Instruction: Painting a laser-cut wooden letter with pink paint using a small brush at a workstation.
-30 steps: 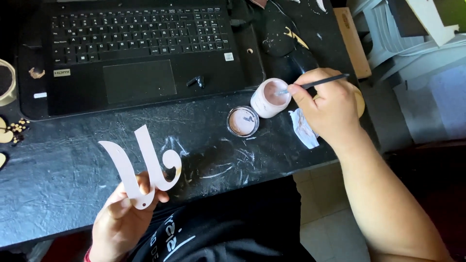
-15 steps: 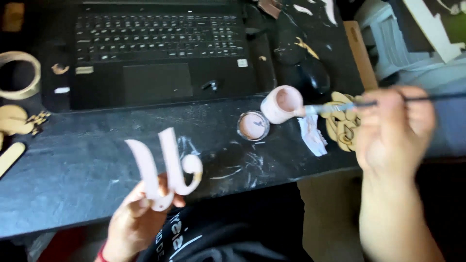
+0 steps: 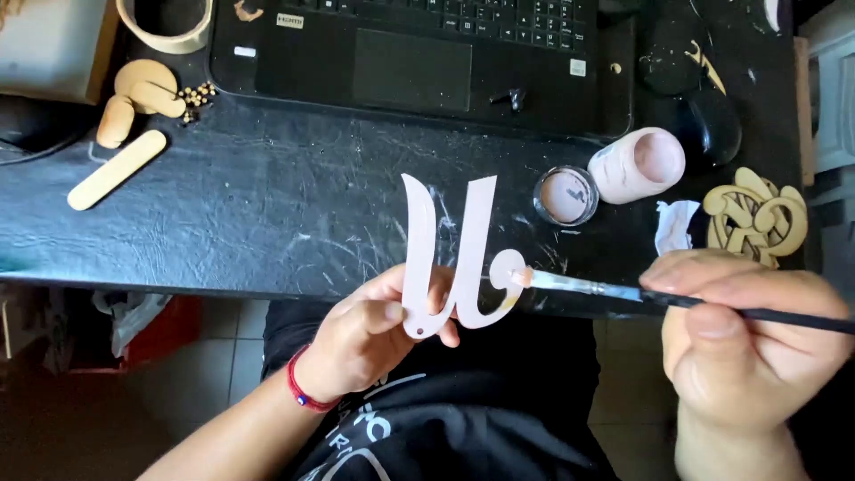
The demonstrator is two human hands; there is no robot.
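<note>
We see a black table (image 3: 232,223) whose top is scuffed and streaked with pale paint marks, and a black laptop (image 3: 410,67) sits on it toward the far edge, beside a dark mouse (image 3: 712,125). Below the table's near edge we make out a floor of pale tiles (image 3: 227,370) with dark grout lines, a red object (image 3: 165,325) partly in shadow under the left side. Daylight falls brightest along the right, where pale furniture (image 3: 833,107) stands at the frame's edge.

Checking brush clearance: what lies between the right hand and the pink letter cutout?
Only the paintbrush spans it in the head view, from right hand to letter cutout.
</note>
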